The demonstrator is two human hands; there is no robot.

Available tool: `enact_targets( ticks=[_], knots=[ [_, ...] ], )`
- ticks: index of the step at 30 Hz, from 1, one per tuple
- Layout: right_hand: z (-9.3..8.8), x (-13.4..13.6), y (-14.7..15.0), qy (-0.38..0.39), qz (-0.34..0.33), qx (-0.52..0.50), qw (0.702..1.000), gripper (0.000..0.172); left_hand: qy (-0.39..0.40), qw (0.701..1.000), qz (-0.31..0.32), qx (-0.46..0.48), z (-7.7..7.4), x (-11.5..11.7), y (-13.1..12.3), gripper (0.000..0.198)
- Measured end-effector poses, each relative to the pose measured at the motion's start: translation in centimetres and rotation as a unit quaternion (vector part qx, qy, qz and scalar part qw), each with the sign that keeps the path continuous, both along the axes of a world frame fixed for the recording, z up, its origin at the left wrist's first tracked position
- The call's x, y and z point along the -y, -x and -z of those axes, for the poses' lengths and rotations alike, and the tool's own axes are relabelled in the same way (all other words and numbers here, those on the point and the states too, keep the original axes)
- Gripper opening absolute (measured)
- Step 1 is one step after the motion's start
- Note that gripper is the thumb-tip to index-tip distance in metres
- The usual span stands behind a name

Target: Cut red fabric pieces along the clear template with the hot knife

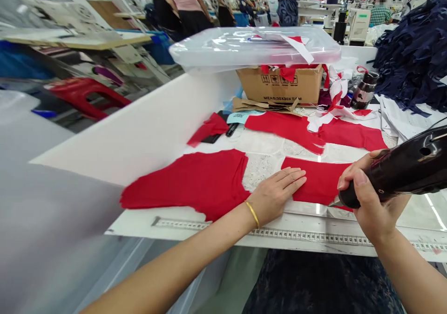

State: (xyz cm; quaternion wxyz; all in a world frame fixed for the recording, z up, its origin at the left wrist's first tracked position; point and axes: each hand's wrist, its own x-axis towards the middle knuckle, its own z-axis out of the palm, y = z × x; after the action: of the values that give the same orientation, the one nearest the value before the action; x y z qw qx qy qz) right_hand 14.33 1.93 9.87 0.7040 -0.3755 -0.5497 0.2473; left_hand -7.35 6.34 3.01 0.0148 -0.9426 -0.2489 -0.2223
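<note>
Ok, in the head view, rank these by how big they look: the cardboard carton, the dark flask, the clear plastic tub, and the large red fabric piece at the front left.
1. Clear plastic tub
2. Large red fabric piece
3. Cardboard carton
4. Dark flask

The fabric lies nearer the camera, so its rank over the carton is unsure.

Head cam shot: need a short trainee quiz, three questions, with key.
1. Which hand wears the gold bangle?
2. True or false: the clear plastic tub sits on top of the cardboard box.
3. The right hand grips: A) scissors, B) a black tool, C) a stapler.

Key: 1. Left hand. 2. True. 3. B.
</note>
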Motion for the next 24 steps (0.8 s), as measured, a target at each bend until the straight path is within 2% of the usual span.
enact_targets(
  ticks=[8,17,24],
  knots=[
    [0.2,-1.9,4.4,-0.034,-0.036,0.010,0.999,0.023,0.042,0.999,-0.021,0.016,1.4,-0.4,0.1,0.054],
    [0.1,-2.3,6.2,-0.056,-0.038,0.037,0.997,0.013,0.052,0.998,-0.035,0.021,1.4,0.1,-0.2,0.052],
    [0.3,-2.3,6.6,-0.040,-0.036,0.039,0.998,0.012,0.049,0.998,-0.028,0.016,1.8,0.1,-0.2,0.048]
  ],
)
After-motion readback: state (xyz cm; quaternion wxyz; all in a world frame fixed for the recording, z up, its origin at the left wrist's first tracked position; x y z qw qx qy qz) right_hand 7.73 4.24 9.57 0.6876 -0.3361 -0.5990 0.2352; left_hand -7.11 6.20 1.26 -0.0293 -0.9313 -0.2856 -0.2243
